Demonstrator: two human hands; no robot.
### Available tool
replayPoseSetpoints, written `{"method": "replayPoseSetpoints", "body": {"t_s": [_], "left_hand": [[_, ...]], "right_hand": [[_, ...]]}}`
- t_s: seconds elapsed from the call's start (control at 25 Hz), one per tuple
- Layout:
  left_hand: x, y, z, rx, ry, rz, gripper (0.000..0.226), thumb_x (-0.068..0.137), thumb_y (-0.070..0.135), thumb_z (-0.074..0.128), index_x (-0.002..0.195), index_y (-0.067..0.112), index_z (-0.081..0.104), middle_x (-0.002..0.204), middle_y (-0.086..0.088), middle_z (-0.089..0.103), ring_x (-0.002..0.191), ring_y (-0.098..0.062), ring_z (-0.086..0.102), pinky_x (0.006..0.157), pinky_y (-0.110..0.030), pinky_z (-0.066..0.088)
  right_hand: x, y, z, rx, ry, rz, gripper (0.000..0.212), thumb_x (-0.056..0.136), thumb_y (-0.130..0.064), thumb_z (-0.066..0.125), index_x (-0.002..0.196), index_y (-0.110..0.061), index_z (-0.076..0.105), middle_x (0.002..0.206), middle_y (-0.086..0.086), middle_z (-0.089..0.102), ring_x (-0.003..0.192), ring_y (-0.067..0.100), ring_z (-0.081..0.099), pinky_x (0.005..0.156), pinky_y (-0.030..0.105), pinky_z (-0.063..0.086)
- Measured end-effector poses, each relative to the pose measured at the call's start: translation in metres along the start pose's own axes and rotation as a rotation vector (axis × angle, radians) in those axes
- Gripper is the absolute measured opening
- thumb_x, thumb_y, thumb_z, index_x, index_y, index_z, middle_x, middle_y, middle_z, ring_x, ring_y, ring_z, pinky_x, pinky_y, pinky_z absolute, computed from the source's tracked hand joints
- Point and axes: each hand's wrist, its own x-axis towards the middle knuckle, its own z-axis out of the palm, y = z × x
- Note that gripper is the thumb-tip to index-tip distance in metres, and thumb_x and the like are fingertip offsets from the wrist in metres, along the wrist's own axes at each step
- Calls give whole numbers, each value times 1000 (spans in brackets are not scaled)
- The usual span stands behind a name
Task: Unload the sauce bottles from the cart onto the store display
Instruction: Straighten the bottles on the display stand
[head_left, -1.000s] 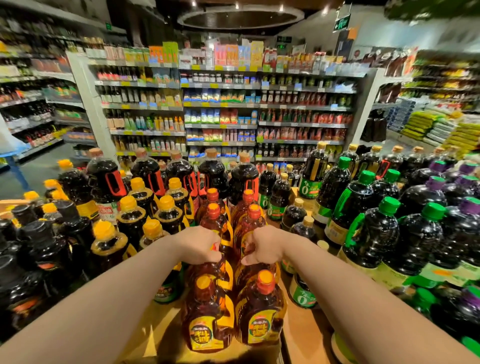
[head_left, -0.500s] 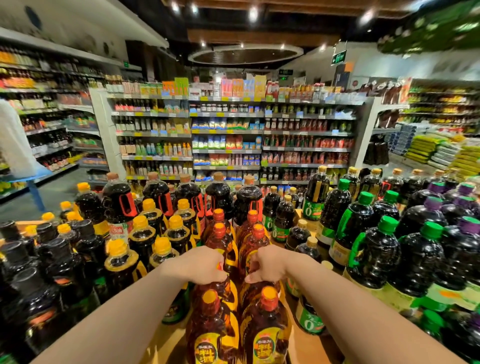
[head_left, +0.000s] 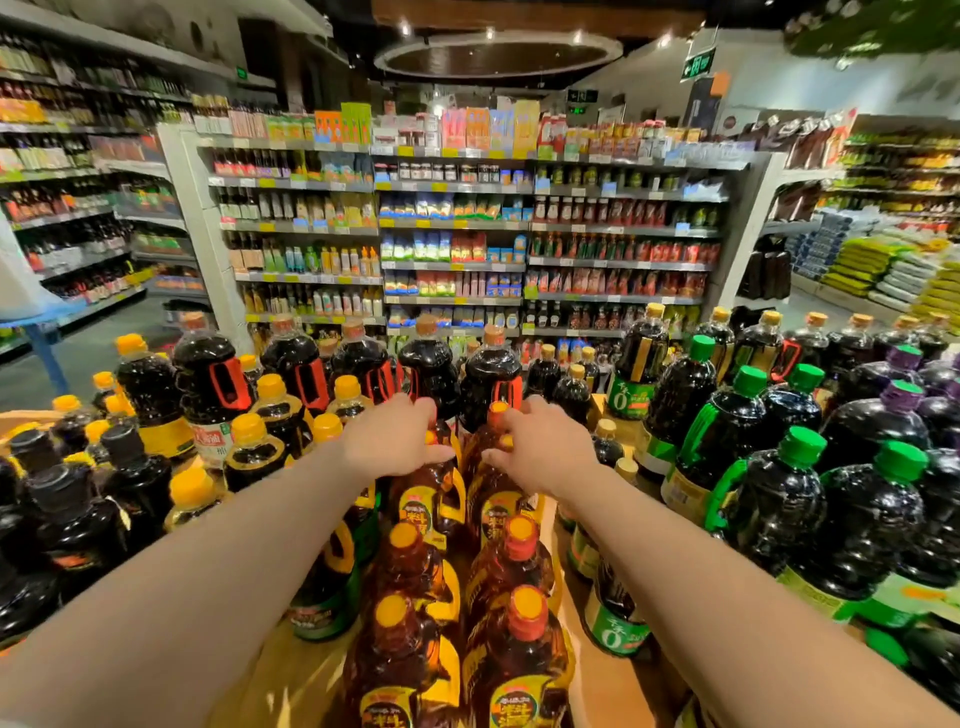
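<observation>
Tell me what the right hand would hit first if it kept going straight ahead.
Probably the dark bottle with the red handle, standing just beyond the right hand; depth is hard to judge in this one view.

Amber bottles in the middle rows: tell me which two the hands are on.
The rearmost pair: the left hand covers the left row's far amber bottle, the right hand the right row's far amber bottle. Nearer ones stand untouched.

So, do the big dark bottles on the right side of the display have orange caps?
No, the big dark bottles on the right carry green caps, and a few farther back have purple ones.
</observation>
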Motion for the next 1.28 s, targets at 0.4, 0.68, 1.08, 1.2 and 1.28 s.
{"method": "replayPoseSetpoints", "body": {"t_s": [0.4, 0.68, 1.08, 1.2, 1.28], "left_hand": [[58, -16, 32, 102, -320, 196, 65, 88, 60, 58, 132, 13, 49, 124, -9, 58, 113, -26, 52, 87, -33, 45], [54, -12, 29, 38, -354, 189, 64, 88, 59, 59, 126, 8, 49, 126, -11, 57, 111, -27, 51, 81, -31, 39], [20, -2, 23, 1, -415, 178, 66, 92, 54, 58, 138, 10, 45, 130, -8, 56, 118, -26, 52, 80, -26, 38], [11, -3, 23, 10, -424, 180, 65, 91, 56, 58, 136, 11, 46, 127, -7, 57, 110, -24, 53, 81, -28, 41], [4, -4, 23, 12, -418, 181, 64, 90, 56, 59, 134, 11, 48, 123, -6, 58, 104, -22, 53, 80, -28, 42]], "right_hand": [[71, 5, 41, -177, -471, -160, 60, 86, -60, 56, 116, -9, 65, 109, 10, 65, 100, 30, 59, 80, 33, 49], [69, -2, 34, -179, -555, -167, 65, 88, -60, 53, 127, -8, 59, 119, 11, 62, 106, 31, 58, 87, 33, 47], [38, -11, 15, -112, -608, -164, 61, 91, -53, 55, 133, -9, 54, 125, 10, 58, 84, 25, 54, 71, 29, 44], [28, -15, 10, -105, -633, -174, 61, 92, -51, 54, 136, -9, 51, 133, 8, 54, 105, 28, 58, 71, 27, 44], [23, -17, 8, -93, -650, -172, 61, 92, -51, 55, 137, -9, 51, 134, 8, 53, 109, 28, 57, 70, 27, 43]]}}
